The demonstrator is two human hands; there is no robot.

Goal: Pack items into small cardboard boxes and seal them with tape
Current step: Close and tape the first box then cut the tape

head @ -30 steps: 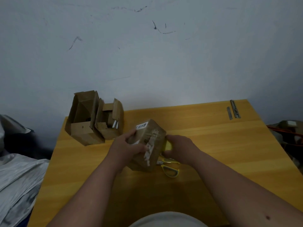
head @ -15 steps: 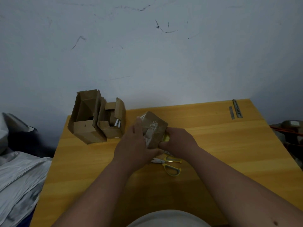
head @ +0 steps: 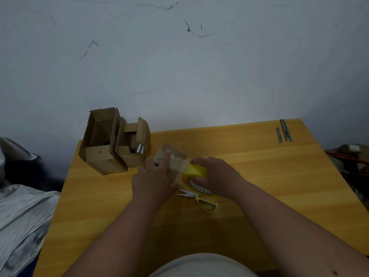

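The small cardboard box (head: 173,158) sits on the desk (head: 259,166) just above centre, blurred and more than half hidden behind the left hand (head: 154,179), whose straight fingers press flat on its top; whatever is printed on its worn faces cannot be read. A strip of clear tape runs from the box toward 3 o'clock to the yellow tape roll (head: 196,173), which the right hand (head: 216,176) grips with curled fingers; the hand covers the roll's far side, and only a white, dotted inner rim shows at its lower edge. Just below the roll, toward 6 o'clock, lies a pair of yellow-handled scissors (head: 199,199), blades pointing to 9 o'clock. At 10 o'clock from the box stand two open cardboard boxes (head: 113,142), touching each other, flaps raised; their contents are dark and hard to make out, apart from a pale sliver in the right one. At the desk's far corner, toward 2 o'clock, lie two thin metal pieces (head: 284,130), too small to name. Crumpled grey sheeting (head: 22,220) is cut off by the frame at 9 o'clock, and cluttered objects with an orange cable (head: 347,158) are cut off at 3 o'clock. No legible writing shows anywhere.
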